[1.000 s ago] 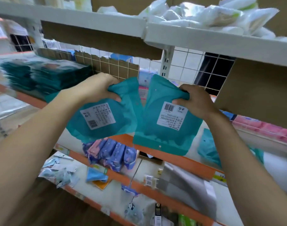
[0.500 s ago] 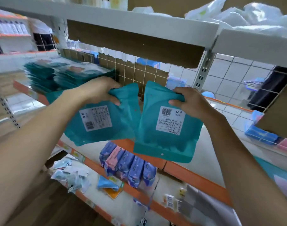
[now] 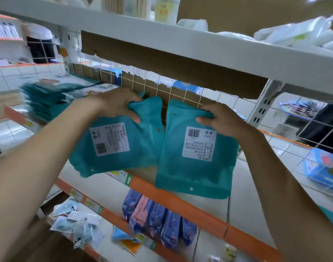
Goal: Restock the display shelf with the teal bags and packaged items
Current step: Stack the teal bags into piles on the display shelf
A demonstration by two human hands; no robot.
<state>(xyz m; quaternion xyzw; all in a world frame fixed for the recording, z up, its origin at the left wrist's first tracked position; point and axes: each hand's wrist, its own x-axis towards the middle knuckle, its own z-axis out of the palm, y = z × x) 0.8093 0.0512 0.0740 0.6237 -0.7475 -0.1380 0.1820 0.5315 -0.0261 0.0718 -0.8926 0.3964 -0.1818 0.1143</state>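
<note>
Teal bags, one pinched at its top edge by each hand: left hand [image 3: 114,104] on the left bag [image 3: 120,144], right hand [image 3: 218,120] on the right bag [image 3: 198,154]. Both look light, soft and crumple-prone; top-edge grips suit them.

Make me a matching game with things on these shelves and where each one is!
1. teal plastic bag, barcode on top
2. stack of flat teal bags
3. purple and pink soft packets
4. torn brown cardboard strip

A. on the lower shelf
B. under the top shelf
C. in the right hand
D. middle shelf, far left

Pairs: 1-C, 2-D, 3-A, 4-B
</note>
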